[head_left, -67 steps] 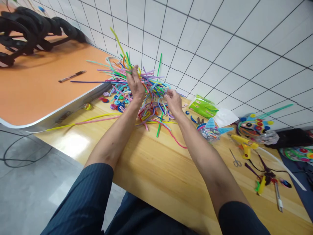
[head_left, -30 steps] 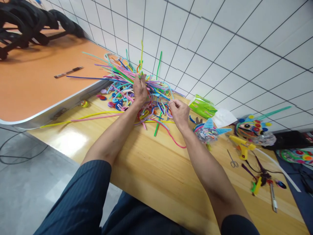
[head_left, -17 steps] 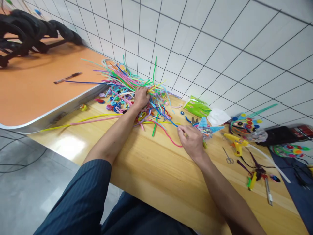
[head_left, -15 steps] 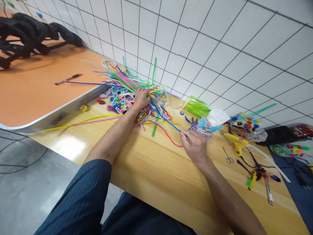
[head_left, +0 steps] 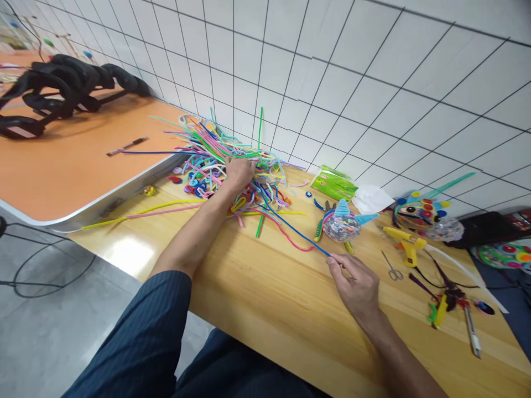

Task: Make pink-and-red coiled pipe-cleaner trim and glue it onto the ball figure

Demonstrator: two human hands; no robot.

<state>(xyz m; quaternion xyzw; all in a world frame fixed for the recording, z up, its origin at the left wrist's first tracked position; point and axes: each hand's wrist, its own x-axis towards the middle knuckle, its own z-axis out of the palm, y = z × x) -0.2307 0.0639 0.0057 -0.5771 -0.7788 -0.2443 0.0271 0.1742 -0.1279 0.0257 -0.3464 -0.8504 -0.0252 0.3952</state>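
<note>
My right hand (head_left: pixel 354 284) pinches one end of a blue pipe cleaner (head_left: pixel 290 225) between thumb and forefinger; from that pinch it runs off to my left, over the wooden table (head_left: pixel 269 301), its far end lost in the colourful heap (head_left: pixel 213 145) — near my left hand (head_left: pixel 240 172), which lies on the heap; whether those fingers are closed on anything, I cannot tell
</note>
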